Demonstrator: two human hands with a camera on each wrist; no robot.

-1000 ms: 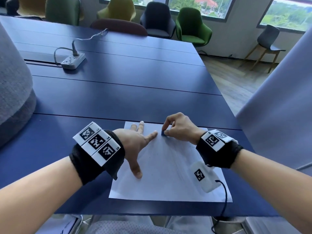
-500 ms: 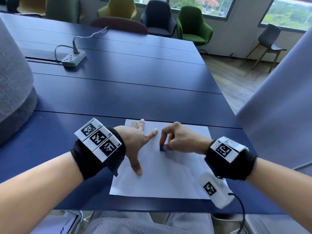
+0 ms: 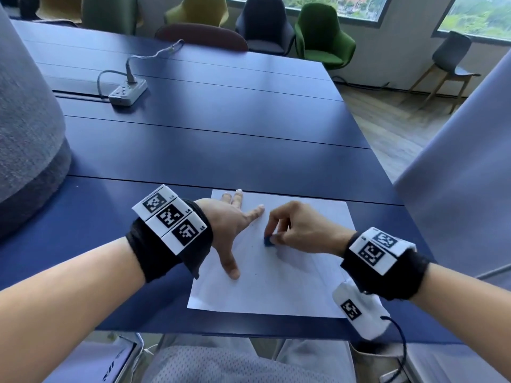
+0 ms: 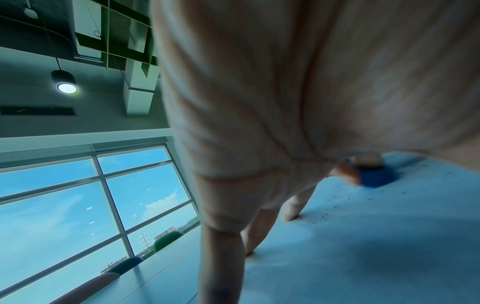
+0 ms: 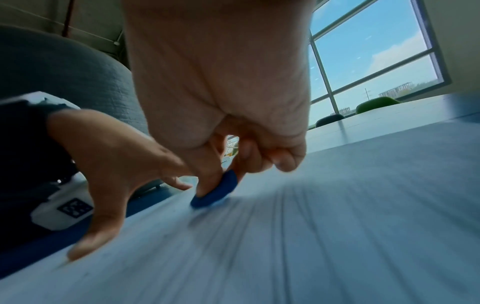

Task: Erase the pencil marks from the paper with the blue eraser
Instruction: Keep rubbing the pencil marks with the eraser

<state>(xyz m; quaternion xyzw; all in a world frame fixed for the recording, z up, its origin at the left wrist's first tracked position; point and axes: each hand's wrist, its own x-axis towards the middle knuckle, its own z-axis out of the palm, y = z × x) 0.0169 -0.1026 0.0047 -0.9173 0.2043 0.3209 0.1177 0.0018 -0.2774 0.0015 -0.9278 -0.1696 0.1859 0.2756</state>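
Observation:
A white sheet of paper [image 3: 290, 286] lies on the dark blue table [image 3: 221, 150] near its front edge. My right hand [image 3: 272, 239] pinches the small blue eraser [image 3: 267, 241] between thumb and fingers and presses it on the paper's middle; the right wrist view shows the eraser [image 5: 215, 193] tilted on the sheet. My left hand [image 3: 232, 225] lies flat on the paper's left part, fingers and thumb spread. The left wrist view shows the eraser [image 4: 376, 178] past my palm, with dark crumbs on the paper [image 4: 389, 236]. Pencil marks are too faint to make out.
A grey power strip [image 3: 127, 91] with a cable lies at the table's far left. Several chairs, among them a green chair [image 3: 323, 37], stand behind the far edge. A grey padded shape [image 3: 25, 120] rises at the left. The table edge drops off at the right.
My right hand has drawn the eraser toward me, from the paper's top edge down to its middle. The left hand has stayed flat on the sheet.

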